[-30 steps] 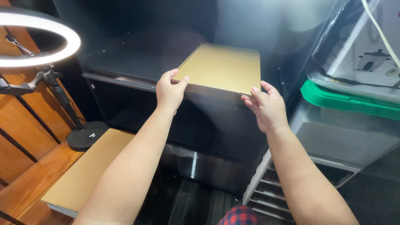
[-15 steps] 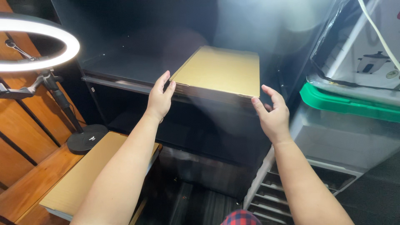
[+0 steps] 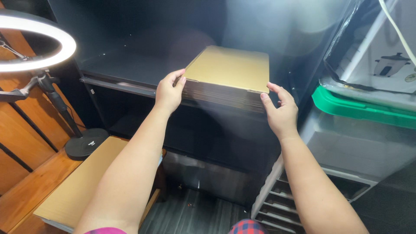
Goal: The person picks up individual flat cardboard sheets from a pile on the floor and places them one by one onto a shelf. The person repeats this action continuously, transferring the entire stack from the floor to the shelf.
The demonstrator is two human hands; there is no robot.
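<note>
Left hand (image 3: 168,92) grips the near left corner of a stack of flat tan cardboard sheets (image 3: 229,68); thumb on the top face, fingers curled under the edge. Right hand (image 3: 281,113) holds the near right corner of the same stack, fingers on the corner, palm against the dark layered edge. The stack lies flat on a dark shelf (image 3: 117,69) of a black cabinet, its front edge overhanging the shelf lip between the two hands.

Packages and signs: right of the right hand, well apart, a clear plastic bin with a green lid (image 3: 359,108). Above that lid, a white box (image 3: 388,52) under clear wrap, carrying a small picture of a rice cooker and a round green mark; a pale cord runs across it. Below the right forearm, a white slatted rack (image 3: 277,203). Left of the left hand, well apart, a lit ring light (image 3: 37,43) on a black stand with a round base. Below the left forearm, a second tan flat board (image 3: 82,182) resting on a wooden surface.

Versus half a second ago: both hands were open and just off the stack; both have now closed on its corners. The stack's layered front edge shows thicker. Ring light and green-lidded bin are unchanged in place.
</note>
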